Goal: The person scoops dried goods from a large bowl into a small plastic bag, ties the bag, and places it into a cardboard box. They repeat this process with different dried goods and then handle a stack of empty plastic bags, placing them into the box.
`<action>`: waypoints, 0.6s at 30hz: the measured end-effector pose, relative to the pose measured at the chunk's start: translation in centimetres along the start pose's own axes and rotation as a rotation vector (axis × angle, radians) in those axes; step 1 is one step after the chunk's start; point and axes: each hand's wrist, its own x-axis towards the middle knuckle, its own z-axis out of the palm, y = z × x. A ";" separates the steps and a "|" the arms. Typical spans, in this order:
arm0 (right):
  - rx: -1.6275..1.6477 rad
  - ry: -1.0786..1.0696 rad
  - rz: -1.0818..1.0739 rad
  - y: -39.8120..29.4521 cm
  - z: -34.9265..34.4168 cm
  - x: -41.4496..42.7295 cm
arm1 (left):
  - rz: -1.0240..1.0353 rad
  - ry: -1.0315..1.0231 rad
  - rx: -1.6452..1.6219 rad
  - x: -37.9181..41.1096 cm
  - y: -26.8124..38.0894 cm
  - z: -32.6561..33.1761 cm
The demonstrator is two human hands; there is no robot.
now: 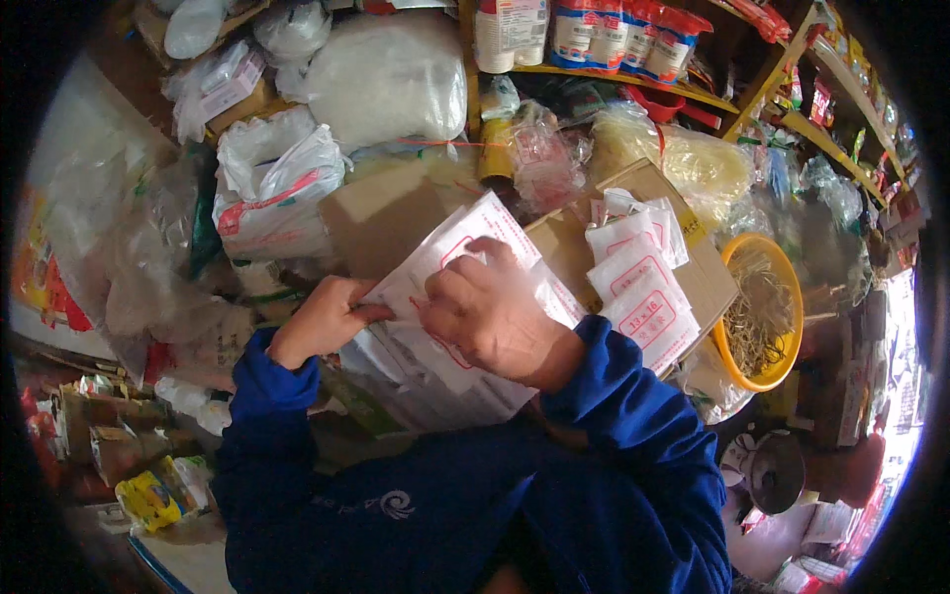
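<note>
My left hand [326,315] pinches the left edge of a white packet [482,223] with red print between thumb and fingers. My right hand [486,304] lies over the same packet, its fingers curled; what its fingertips hold is hidden. Beneath both hands are more white printed sheets or packets [475,401]. To the right, several white packets with red frames [646,327] overlap on a cardboard box [690,260].
An orange-yellow basin [795,327] of dried stalks stands at the right. White plastic bags [282,208] and a large clear-wrapped bundle [386,74] are at the upper left. Wrapped paper cups [608,37] fill a wooden shelf [631,80] at the top.
</note>
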 end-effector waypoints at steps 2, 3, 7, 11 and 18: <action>0.023 0.032 -0.020 -0.3 0.2 -0.3 | -0.037 0.004 -0.041 -0.3 -0.1 0.0; 0.031 0.012 -0.006 -0.5 0.1 -0.4 | -0.058 -0.005 -0.045 -0.4 0.2 -0.1; 0.077 0.021 0.005 -0.6 0.1 -0.8 | 0.022 -0.004 -0.004 0.0 0.1 -0.1; 0.185 -0.033 -0.010 -1.4 -1.3 -1.6 | -0.033 0.007 -0.046 -0.5 -2.4 -0.5; 0.584 -0.147 0.239 -2.7 -2.6 -5.2 | 0.061 -0.090 -0.009 0.5 -3.4 0.0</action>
